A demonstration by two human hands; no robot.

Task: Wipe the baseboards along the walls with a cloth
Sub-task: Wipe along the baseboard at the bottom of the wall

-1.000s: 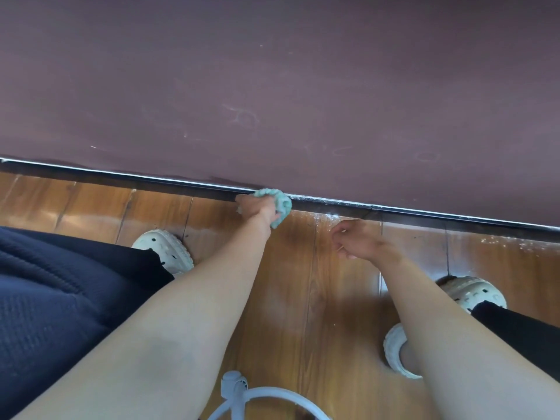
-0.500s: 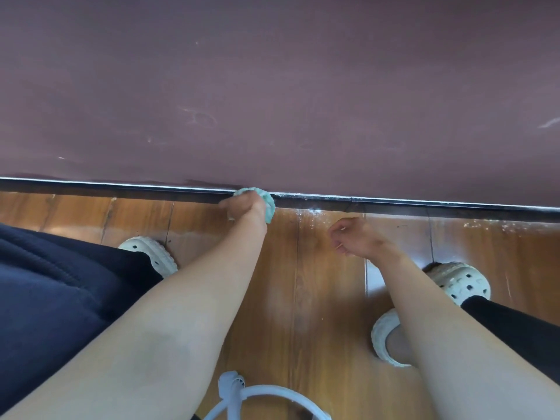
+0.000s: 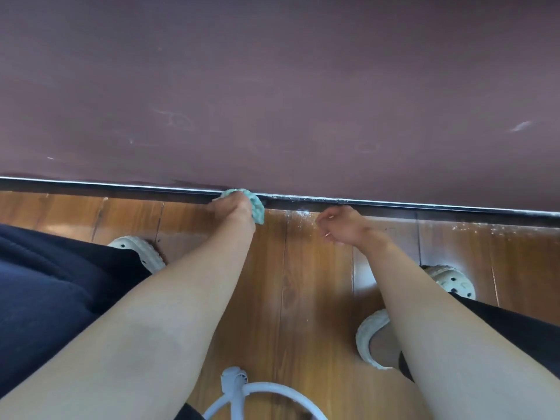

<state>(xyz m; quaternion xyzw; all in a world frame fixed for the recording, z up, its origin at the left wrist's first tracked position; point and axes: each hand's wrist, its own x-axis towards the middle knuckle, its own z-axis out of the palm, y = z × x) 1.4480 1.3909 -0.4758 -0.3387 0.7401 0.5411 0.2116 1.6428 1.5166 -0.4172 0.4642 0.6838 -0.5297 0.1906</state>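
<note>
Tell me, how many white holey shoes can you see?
2. One white perforated rubber clog peeks out beside the left forearm, partly hidden by dark clothing. The other is under the right forearm, its toe showing near.
</note>
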